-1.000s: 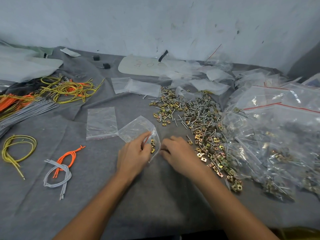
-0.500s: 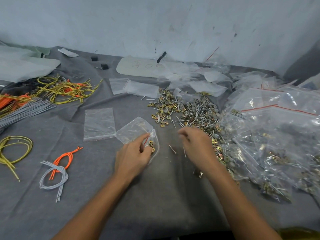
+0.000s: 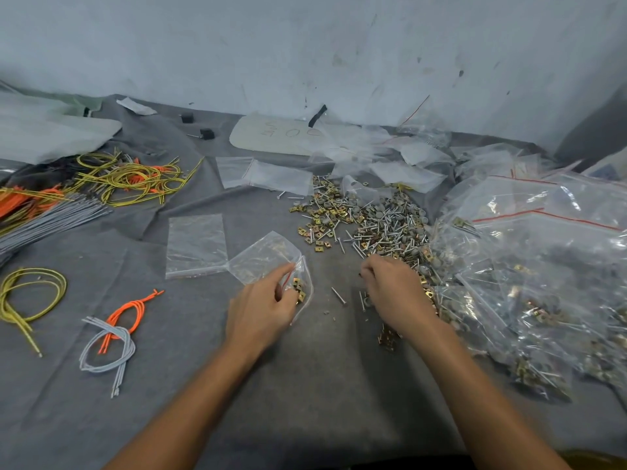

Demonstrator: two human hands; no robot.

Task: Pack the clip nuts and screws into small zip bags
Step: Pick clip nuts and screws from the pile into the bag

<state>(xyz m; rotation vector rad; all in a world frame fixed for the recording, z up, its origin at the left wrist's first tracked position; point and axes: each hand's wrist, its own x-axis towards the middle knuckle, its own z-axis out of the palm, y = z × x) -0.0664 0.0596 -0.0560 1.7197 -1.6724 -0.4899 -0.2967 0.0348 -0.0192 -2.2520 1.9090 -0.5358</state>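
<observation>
Zip bag (image 3: 263, 257) pinched by left hand (image 3: 261, 310), clip nuts (image 3: 298, 289) inside at fingers (image 3: 283, 271); right hand (image 3: 395, 293) curled, hold unclear.

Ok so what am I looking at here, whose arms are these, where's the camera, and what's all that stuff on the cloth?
No machine here: a person works with bare hands. The camera sits on their head, looking forward and down, so the arms come in from the bottom edge. The left hand pinches open a small zip bag holding a few brass-coloured clip nuts. The right hand, fingers curled, is at the near edge of the loose pile of screws and clip nuts; whether it holds anything is hidden. An empty bag lies flat left of the held one, filled bags are heaped at the right, and yellow, orange and grey wire bundles lie far left, all on a grey cloth.
</observation>
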